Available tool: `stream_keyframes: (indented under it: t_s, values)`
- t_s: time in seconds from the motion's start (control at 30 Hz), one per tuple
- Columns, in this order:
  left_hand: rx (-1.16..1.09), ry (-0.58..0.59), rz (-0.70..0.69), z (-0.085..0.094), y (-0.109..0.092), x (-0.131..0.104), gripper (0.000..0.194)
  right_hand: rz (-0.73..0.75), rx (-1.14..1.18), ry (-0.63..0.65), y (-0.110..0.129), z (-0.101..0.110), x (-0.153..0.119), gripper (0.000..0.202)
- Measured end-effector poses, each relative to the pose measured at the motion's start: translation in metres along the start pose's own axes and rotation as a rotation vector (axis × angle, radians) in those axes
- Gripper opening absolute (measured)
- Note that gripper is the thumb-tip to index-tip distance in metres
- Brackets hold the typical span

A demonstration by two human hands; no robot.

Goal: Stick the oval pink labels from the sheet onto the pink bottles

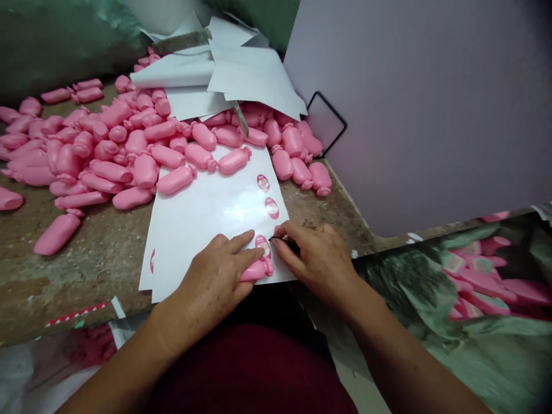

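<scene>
At the front edge of a white sticker sheet [194, 230], my left hand [215, 264] is closed around a small pink plastic bottle [257, 270]. Its fingers reach to an oval pink label [262, 244] just above the bottle; whether the label is on the sheet or lifted, I cannot tell. My right hand [321, 259] pinches a thin dark tool [291, 246] close to that label's right edge. Most of the tool is hidden by the fingers. Two more oval labels, an upper one [263, 183] and a lower one [271, 208], remain flat along the sheet's right side.
Many pink bottles [116, 138] are heaped across the worn bench [107, 247], some resting on the sheet. Loose white papers [254, 69] lie over the heap at the back. A pale panel [409, 115] stands right. An open green sack [414, 310] below it holds pink bottles.
</scene>
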State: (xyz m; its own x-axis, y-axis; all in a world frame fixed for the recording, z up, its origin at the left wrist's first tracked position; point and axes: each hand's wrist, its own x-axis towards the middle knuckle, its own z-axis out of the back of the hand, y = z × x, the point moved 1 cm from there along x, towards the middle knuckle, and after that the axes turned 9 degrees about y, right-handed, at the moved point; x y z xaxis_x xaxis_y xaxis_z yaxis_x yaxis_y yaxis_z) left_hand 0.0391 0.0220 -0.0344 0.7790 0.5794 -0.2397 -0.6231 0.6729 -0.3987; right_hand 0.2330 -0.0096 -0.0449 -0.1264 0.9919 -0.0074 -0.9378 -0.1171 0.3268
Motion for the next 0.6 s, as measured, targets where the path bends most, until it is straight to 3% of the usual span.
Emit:
stream_keyframes:
  t_s: [0.17, 0.33, 0.47, 0.6]
  values:
    - [0.003, 0.015, 0.000, -0.0003, 0.0001, 0.0003, 0.052, -0.041, 0.032, 0.031, 0.0016, 0.0003, 0.0010, 0.012]
    - [0.001, 0.008, 0.002, 0.0007, -0.0017, 0.0001, 0.051, -0.060, 0.265, 0.132, 0.0004, 0.0039, 0.0030, 0.013]
    - [0.004, 0.005, 0.006, 0.0016, -0.0021, -0.0005, 0.052, -0.078, 0.111, 0.052, -0.0012, 0.0055, 0.0009, 0.013]
    - [0.002, 0.008, 0.001, 0.0022, -0.0022, -0.0009, 0.050, -0.052, 0.059, 0.065, -0.0002, 0.0041, 0.0009, 0.013]
